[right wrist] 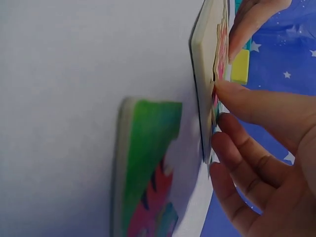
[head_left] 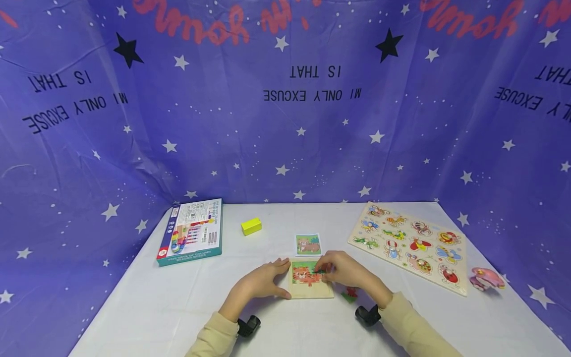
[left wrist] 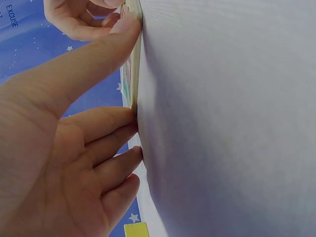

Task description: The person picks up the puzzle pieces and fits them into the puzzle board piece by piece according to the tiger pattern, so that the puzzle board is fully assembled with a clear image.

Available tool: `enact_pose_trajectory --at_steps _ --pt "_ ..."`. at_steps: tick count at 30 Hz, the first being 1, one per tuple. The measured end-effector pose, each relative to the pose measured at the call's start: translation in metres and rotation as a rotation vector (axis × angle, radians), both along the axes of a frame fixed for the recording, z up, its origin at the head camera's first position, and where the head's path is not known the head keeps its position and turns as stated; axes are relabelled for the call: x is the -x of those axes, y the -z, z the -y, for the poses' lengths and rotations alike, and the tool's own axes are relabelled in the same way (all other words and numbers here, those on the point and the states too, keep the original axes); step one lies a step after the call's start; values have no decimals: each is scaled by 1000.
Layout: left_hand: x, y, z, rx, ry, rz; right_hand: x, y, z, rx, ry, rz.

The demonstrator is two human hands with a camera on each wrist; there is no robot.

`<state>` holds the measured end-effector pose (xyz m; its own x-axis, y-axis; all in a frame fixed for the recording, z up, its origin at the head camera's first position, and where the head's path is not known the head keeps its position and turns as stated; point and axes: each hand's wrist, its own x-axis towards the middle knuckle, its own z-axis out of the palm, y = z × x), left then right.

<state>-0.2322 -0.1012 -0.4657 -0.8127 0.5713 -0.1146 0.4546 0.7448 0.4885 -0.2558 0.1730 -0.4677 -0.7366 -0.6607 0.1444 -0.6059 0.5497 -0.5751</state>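
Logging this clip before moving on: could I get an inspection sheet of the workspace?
Surface: white tabletop.
Job's things: wooden tiger puzzle board, partly filled; loose puzzle piece to its right; tiger picture card beyond it.
Clutter: beaded-boxes carton, yellow block, wooden insect puzzle, pink toy.
Hands: left hand touches the board's left edge; right hand pinches a partly hidden green piece over its right side.
Cables: nothing seen.
Surroundings: purple star-printed cloth.

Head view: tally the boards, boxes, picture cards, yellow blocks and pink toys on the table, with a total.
Boards: 2 (tiger puzzle board, insect puzzle board)
Box: 1
Picture card: 1
Yellow block: 1
Pink toy: 1
Total: 6
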Motion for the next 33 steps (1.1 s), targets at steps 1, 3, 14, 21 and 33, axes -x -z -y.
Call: enact_pose_trajectory --at_steps 1,3,14,21,33 --pt "0 0 0 1 -1 1 0 0 0 -6 0 7" --pt "0 0 0 0 -2 4 1 0 0 -16 1 11" --pt "0 -1 -1 2 2 3 2 1 -1 -32 -1 24" --pt "0 -1 0 0 8 -9 4 2 0 -17 2 39" --pt "0 -1 0 -5 7 -6 4 -2 -4 -32 -17 58"
